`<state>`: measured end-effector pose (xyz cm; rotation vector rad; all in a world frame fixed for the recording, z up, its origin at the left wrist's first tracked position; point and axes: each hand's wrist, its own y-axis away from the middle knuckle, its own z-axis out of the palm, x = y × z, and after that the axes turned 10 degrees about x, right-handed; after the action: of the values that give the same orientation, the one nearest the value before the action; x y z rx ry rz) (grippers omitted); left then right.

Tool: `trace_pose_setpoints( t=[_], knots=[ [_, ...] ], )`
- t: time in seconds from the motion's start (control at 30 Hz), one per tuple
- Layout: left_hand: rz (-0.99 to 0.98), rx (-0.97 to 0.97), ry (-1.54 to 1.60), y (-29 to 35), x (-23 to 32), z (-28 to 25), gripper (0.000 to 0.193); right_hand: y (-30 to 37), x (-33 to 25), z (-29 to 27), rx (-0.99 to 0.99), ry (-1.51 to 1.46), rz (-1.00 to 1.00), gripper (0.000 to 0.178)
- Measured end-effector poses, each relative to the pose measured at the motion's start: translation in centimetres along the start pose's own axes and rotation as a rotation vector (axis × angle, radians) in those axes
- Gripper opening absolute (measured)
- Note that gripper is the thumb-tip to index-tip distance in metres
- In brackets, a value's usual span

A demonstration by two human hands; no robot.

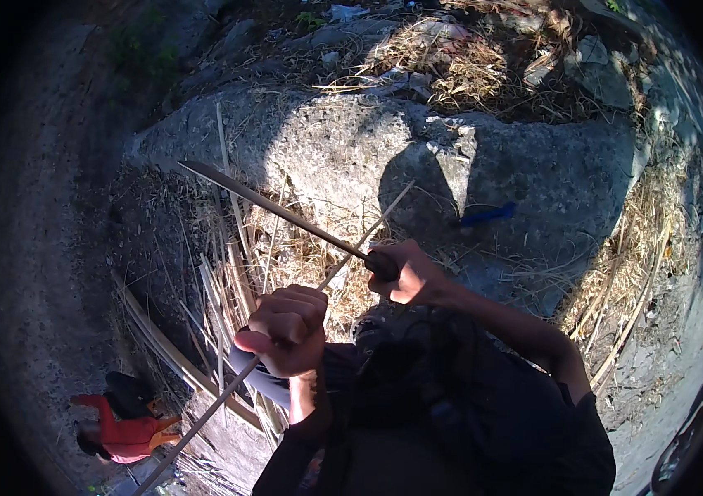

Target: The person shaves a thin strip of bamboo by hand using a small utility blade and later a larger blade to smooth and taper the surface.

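Note:
My left hand [287, 329] is closed in a fist around a long, thin strip of wood or bamboo [211, 411]. The strip slants from the lower left up past the fist toward the upper right. In my right hand [413, 274] is the dark handle of a long-bladed knife [279, 212], its blade pointing to the upper left. Close to the handle the blade crosses the strip; whether they touch or one merely passes over the other, I cannot tell. Both hands are in front of my body, the right one slightly farther away.
Several pale split strips [232, 289] lie on the ground left of my hands. Dry shavings [331, 219] are scattered beyond them, before a rough stone ledge [335, 132]. A blue object [488, 216] lies at the right. A person in red [127, 430] is at the lower left.

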<state>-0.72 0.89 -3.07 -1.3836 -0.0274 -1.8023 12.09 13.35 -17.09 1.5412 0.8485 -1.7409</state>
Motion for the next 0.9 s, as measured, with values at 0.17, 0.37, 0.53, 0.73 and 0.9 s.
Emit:
trace_pose_setpoints(
  t=[0.17, 0.37, 0.53, 0.73, 0.9],
  knots=[
    [0.014, -0.182, -0.047, -0.3, 0.0, -0.4, 0.076, 0.0, 0.2, -1.1, 0.020, 0.123, 0.148, 0.024],
    [0.031, -0.279, -0.033, -1.0, 0.1, 0.2, 0.075, -0.3, 0.5, -1.8, -0.038, 0.091, 0.011, 0.017],
    [-0.010, -0.208, -0.050, -0.2, -0.2, -0.3, 0.076, -0.7, 3.2, -2.4, 0.075, 0.239, 0.202, 0.017],
    [0.017, -0.137, -0.047, -0.3, -0.1, 0.1, 0.077, -0.4, 0.5, -0.4, 0.060, 0.098, 0.107, 0.020],
    [-0.049, 0.006, -0.028, -0.1, -0.1, -0.6, 0.074, -1.1, 4.0, -1.7, 0.125, 0.233, 0.168, 0.025]
  ],
)
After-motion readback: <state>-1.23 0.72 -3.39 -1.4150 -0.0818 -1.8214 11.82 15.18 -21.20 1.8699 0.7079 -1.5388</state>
